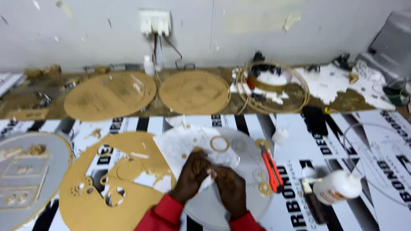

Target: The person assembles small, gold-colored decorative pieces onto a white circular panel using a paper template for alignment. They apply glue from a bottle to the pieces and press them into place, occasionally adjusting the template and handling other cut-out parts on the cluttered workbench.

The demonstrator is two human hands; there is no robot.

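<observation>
While both hands meet over the round white disc [220, 208], the left hand [191, 172] and right hand [230, 188] pinch a small white piece [208, 179] between their fingertips, seemingly peeling or fitting it. Steady fingertip control seems needed. Blurred, the piece looks thin and papery; gold rings [219, 144] and an orange cutter [271, 167] lie nearby on the tabletop [386, 202].

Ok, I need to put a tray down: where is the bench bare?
Barest is the printed sheet right of the white bottle. A narrower strip lies between the red knife and that bottle. Crowded: around both hands on the white disc, and the back ledge.
</observation>
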